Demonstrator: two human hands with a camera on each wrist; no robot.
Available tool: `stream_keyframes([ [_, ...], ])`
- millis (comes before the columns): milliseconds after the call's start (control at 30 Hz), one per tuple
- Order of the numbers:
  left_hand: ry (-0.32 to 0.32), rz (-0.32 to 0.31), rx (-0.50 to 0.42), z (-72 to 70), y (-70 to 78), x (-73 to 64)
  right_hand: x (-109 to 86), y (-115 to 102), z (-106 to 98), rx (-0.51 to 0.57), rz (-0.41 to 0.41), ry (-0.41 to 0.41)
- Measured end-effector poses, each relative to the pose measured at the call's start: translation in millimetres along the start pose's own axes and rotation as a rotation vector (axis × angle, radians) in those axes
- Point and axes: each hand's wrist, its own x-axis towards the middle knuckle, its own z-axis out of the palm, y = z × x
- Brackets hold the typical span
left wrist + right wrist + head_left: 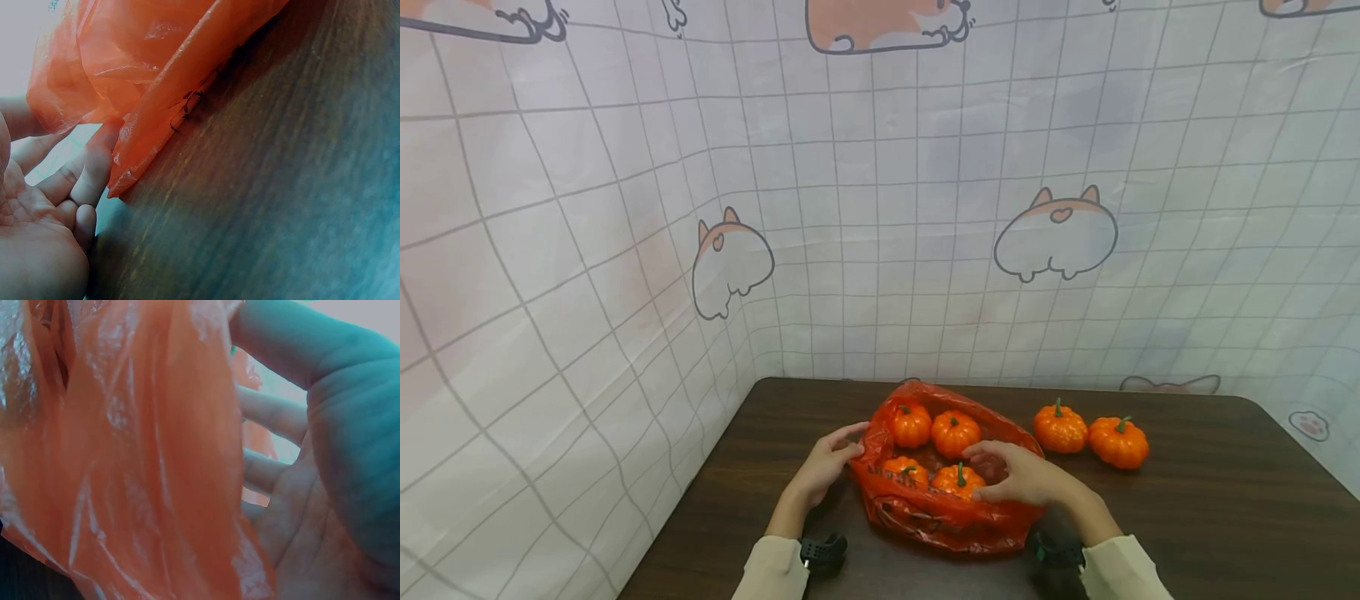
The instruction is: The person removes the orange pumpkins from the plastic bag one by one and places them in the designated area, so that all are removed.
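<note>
Table (1217, 500), dark and wood-grained, bearing a red plastic bag (951, 529) that lies mouth-up between the two hands. The left hand (822, 472) touches the bag's left rim; whether its fingers pinch the film cannot be told. The right hand (1033, 477) reaches over the opposite rim, thumb and fingers wide apart, gripping no pumpkin. Four small pumpkins (912, 427) sit in the bag between the hands; two loose pumpkins (1118, 443) stand beyond the right hand. The front-right pumpkin (955, 483) lies just beside the right thumb, its green stem (961, 472) upright. Work within the mouth should go best with the left rim held outward and the right thumb clear of the film, lest the thin wall catch or fold inward.
</note>
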Motion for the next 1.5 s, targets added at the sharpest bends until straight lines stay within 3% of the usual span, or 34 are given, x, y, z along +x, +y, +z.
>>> stream_keyframes([
  [767, 0.008, 0.006, 0.018, -0.3, -0.4, 0.1, -0.4, 7.7, -0.5, -0.040, 0.014, -0.069],
  [1500, 0.011, 0.015, 0.025, -0.1, -0.6, -0.9, -0.2, 14.5, 0.0, -0.042, 0.003, -0.050],
])
